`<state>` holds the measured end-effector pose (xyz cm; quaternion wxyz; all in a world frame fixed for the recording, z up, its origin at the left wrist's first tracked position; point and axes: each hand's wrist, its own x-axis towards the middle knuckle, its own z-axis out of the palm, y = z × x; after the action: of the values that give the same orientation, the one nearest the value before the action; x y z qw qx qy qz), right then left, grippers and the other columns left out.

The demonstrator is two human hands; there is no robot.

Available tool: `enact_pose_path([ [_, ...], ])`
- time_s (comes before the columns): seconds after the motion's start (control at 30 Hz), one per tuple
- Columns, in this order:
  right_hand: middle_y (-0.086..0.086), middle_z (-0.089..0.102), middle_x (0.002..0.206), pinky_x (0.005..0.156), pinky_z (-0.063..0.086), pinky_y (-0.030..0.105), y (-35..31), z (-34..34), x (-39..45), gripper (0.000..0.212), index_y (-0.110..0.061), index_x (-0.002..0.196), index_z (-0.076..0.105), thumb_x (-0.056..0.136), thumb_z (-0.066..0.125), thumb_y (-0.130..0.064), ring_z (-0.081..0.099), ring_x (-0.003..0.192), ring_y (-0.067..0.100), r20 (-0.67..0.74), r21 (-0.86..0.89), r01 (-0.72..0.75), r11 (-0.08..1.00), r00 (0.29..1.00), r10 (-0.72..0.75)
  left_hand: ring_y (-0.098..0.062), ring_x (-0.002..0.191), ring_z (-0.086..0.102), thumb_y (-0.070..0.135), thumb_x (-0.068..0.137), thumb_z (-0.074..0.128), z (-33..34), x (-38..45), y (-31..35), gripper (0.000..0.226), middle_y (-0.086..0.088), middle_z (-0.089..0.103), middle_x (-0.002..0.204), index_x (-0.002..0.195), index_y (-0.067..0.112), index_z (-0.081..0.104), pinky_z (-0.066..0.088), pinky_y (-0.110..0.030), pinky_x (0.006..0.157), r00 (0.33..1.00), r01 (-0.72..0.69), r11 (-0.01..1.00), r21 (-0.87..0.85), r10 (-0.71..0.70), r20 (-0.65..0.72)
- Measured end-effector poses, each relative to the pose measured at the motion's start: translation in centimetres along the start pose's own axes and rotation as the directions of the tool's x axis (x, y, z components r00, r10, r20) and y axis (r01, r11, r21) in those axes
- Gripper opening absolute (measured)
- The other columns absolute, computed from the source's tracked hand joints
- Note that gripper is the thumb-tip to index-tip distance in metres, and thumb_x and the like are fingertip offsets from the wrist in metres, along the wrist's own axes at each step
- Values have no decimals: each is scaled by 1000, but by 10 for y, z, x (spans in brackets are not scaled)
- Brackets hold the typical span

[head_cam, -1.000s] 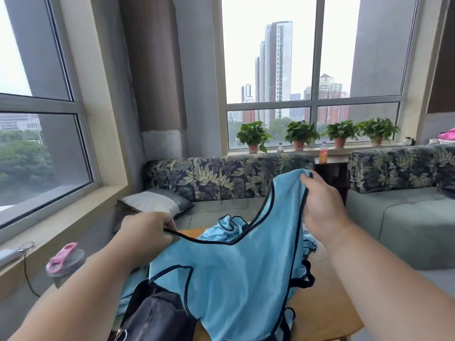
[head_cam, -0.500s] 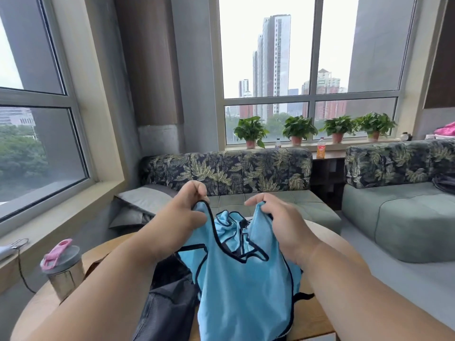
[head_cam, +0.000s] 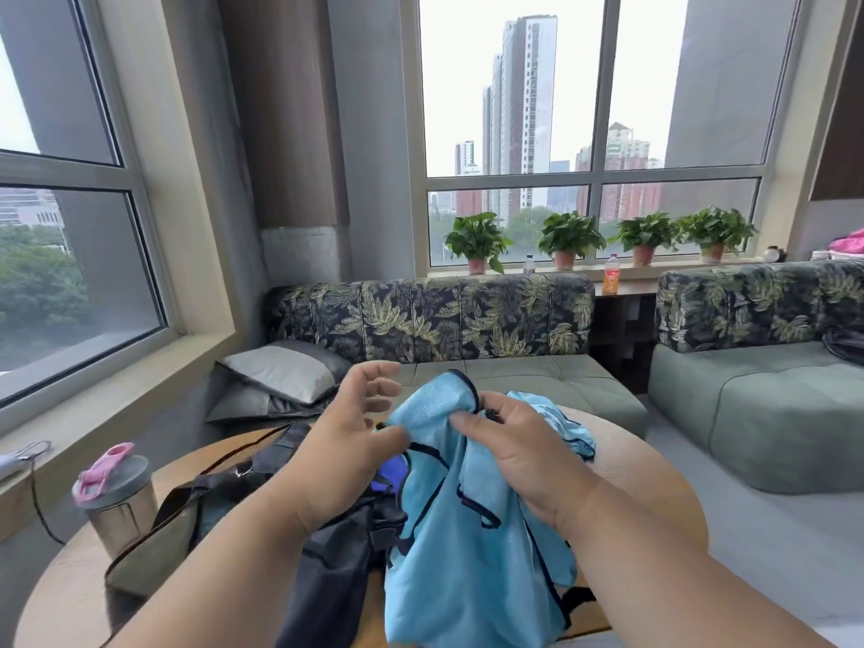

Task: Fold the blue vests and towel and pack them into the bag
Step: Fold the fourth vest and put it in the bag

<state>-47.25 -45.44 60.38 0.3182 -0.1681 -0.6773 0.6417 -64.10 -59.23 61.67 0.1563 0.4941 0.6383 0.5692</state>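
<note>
A light blue vest [head_cam: 467,554] with dark trim hangs bunched over the round wooden table [head_cam: 654,484]. My right hand [head_cam: 514,451] grips its gathered top, thumb pressed on the cloth. My left hand [head_cam: 355,432] is just left of the vest, fingers spread and loosely bent, its thumb next to the fabric. A second light blue vest [head_cam: 561,425] lies crumpled on the table behind my right hand. The dark bag [head_cam: 327,577] lies on the table under my left forearm, and a darker blue cloth [head_cam: 389,474] shows at its mouth.
A steel tumbler with a pink lid [head_cam: 117,498] stands at the table's left edge. Green sofas [head_cam: 537,376] with leaf-print backs lie beyond the table, grey pillows [head_cam: 280,381] in the corner. Potted plants [head_cam: 477,240] line the sill.
My hands came together and lowered the vest from a spread hold into a bunched one. My left hand let go and opened its fingers; my right hand kept its grip.
</note>
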Motion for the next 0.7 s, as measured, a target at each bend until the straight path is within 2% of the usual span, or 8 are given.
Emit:
enact_pose_path([
  [0.1,17,77,115,111,47,60,6,-4,3,11,-18,105,79,98,72,-23,69,117,40,-70,27,36,999,997,-34,-11,67,52,38,85,78,4,-22,-21,23,10,59,74,86,25,58,48,-37,70,937,96,977,190,-25,-348],
  [0.17,14,77,115,111,47,59,10,-3,4,11,-20,106,79,98,73,-23,70,116,38,-86,46,43,998,996,-39,-12,61,51,57,92,70,13,-33,-29,42,6,58,64,74,19,66,46,-36,66,940,215,970,114,-174,-293],
  [0.23,13,78,113,110,48,59,12,0,4,11,-20,106,80,97,73,-23,71,114,36,-66,46,31,998,997,-28,-16,72,61,74,80,66,22,-35,-29,57,-2,69,76,79,18,75,52,-32,70,931,315,936,-155,-337,-142],
  [0.3,15,78,112,108,49,61,15,5,3,12,-16,106,79,96,75,-21,71,113,39,-16,27,21,999,1000,-21,-25,88,68,78,77,64,26,-32,-27,64,-5,76,94,93,18,78,55,-37,82,919,349,879,-324,-388,-63],
  [0.4,16,78,112,106,52,58,14,6,-2,17,-11,111,77,95,76,-16,72,111,39,70,-39,-12,999,997,15,-38,108,73,54,102,58,31,-28,-18,45,-14,78,115,111,15,80,57,-48,99,947,299,847,-439,-321,25],
  [0.5,11,79,112,104,55,51,13,2,-8,23,-10,117,75,95,77,-18,75,109,31,129,-88,-37,995,990,48,-38,103,75,25,106,56,33,-28,-10,28,-24,76,115,107,10,80,62,-47,90,959,249,797,-550,-283,24],
  [0.6,15,77,106,101,55,49,13,-2,-11,35,-20,107,76,85,83,-45,73,102,31,72,-94,-7,996,997,14,-40,109,73,20,106,57,34,-28,-13,23,-20,77,116,110,13,79,56,-55,100,970,211,844,-494,-244,-2],
  [0.7,11,48,74,71,35,43,18,-2,-11,65,-17,95,68,69,79,-76,43,70,21,-40,-189,35,981,998,-43,-36,107,74,19,104,61,34,-29,-15,19,-16,78,115,110,16,79,58,-51,97,980,172,889,-424,-196,-13],
])
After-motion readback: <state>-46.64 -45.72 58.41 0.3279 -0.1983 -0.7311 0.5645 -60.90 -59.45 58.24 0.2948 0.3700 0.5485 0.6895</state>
